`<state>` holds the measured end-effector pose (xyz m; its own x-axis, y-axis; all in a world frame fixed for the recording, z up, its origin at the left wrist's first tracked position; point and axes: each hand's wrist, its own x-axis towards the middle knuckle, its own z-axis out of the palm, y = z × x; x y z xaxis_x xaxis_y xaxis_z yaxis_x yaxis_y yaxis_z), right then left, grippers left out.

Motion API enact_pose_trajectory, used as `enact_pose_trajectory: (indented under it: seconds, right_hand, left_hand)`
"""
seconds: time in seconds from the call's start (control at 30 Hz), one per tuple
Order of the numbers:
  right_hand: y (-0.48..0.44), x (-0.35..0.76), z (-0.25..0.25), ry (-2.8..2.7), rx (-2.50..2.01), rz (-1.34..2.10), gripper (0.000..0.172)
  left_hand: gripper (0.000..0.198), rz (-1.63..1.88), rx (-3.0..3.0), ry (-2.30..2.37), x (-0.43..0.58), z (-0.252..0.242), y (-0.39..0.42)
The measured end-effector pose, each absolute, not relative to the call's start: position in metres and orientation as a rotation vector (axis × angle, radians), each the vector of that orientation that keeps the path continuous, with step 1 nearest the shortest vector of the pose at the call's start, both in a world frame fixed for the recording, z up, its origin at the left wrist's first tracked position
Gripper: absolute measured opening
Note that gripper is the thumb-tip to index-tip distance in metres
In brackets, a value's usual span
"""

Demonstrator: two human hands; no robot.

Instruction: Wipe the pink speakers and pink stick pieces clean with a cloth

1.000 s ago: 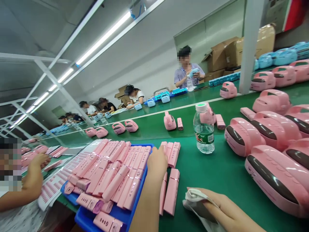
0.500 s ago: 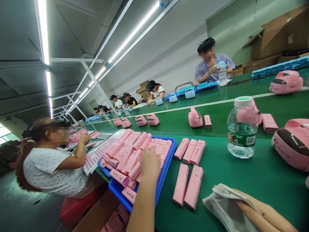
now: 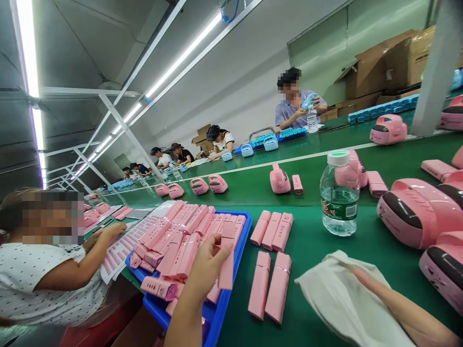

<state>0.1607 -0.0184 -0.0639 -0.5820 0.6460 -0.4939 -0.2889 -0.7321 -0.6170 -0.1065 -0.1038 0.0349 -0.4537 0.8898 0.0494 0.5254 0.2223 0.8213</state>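
Note:
My left hand (image 3: 211,265) pinches a pink oblong plastic piece (image 3: 226,258) between thumb and fingers, raised over the right side of the blue tray (image 3: 241,250). Ribbed lines show near the top of the piece. Many similar pink pieces (image 3: 181,241) lie heaped in that tray, some with a row of small dark marks. At the lower right my right hand (image 3: 394,299) grips a pale cloth (image 3: 342,289); the cloth hides most of its fingers. Between the tray and the cloth, several pink pieces (image 3: 277,289) lie in two rows on the green table (image 3: 307,226).
A water bottle (image 3: 339,197) stands beyond the cloth. Pink handled plastic cases (image 3: 415,212) sit at the right, others (image 3: 279,179) along the table's middle. A co-worker (image 3: 47,270) sits close on the left beside printed sheets (image 3: 126,241); another person (image 3: 298,106) works across the table.
My left hand has lifted a pink piece from the tray. My right hand's cloth is spread wider. The view has shifted, so the co-worker at the left appears nearer the edge.

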Motion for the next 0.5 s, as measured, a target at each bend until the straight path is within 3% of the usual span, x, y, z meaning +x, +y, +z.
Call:
enact_pose_trajectory:
  seconds: [0.07,0.17,0.3,0.5]
  right_hand:
    - [-0.02,0.162,-0.047,-0.425,-0.861,2.377,0.03]
    - [-0.027,0.164,-0.032,-0.457,-0.908,2.151,0.034]
    - [-0.031,0.17,-0.034,-1.02,-0.975,1.532,0.036]
    - [-0.043,0.164,-0.03,-2.17,-0.356,0.461,0.032]
  left_hand:
    - [0.037,1.227,1.199,1.631,-0.076,0.027,-0.099]
    - [0.042,1.272,0.97,1.055,-0.027,0.001,-0.091]
    - [0.055,1.165,0.7,0.952,0.022,-0.032,-0.085]
    - [0.073,1.156,0.475,0.862,0.028,-0.039,-0.085]
